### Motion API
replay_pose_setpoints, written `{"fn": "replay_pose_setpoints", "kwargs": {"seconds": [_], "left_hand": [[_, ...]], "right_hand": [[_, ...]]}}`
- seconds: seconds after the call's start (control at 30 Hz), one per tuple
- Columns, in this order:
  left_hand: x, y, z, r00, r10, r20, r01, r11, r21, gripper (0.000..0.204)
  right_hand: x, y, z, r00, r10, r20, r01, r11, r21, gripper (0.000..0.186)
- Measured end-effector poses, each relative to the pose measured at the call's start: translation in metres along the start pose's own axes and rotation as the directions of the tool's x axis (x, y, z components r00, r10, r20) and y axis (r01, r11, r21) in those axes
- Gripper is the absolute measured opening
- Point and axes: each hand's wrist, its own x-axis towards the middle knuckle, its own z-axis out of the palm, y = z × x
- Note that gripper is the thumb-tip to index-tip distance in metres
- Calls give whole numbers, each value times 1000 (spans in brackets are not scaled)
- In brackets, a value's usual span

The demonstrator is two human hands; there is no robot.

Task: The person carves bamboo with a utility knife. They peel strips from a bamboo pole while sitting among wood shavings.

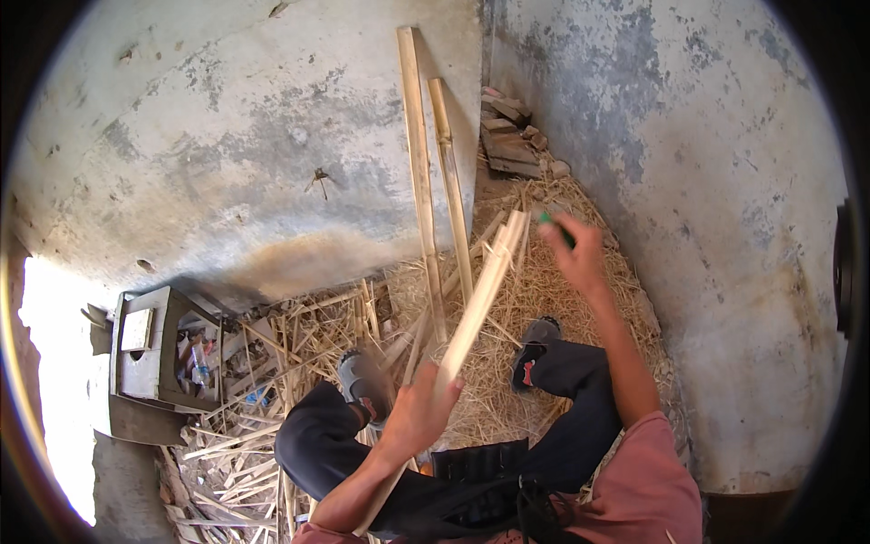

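Observation:
My left hand point(421, 415) is wrapped round a long pale bamboo slat point(483, 299), which slants up and away from my lap. Its far end looks split or frayed, with thin slivers standing off it. Below the hand, the slat's lower part passes over my left thigh beside the forearm. Close to the far end, on its right, my right hand point(584, 258) is closed round a tool with a green handle point(546, 218). The working part of that tool is too blurred to make out.
Two bamboo slats point(417, 136) lean against the far wall. Shavings point(589, 218) and loose strips point(236, 453) cover the floor round my shoes. Broken bricks point(512, 145) are heaped in the corner. At the left stands a worn box point(149, 354) with bottles and litter in it.

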Motion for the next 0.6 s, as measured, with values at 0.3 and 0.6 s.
{"fn": "replay_pose_setpoints", "kwargs": {"seconds": [0.3,0.6], "left_hand": [[9,-4,-9,996,-35,-87,37,999,24,45],[13,1,-16,990,-60,-127,51,996,-75,47]], "right_hand": [[-2,8,-19,986,166,18,-158,962,-222,44],[-40,-70,22,958,-192,214,157,973,168,31]]}}
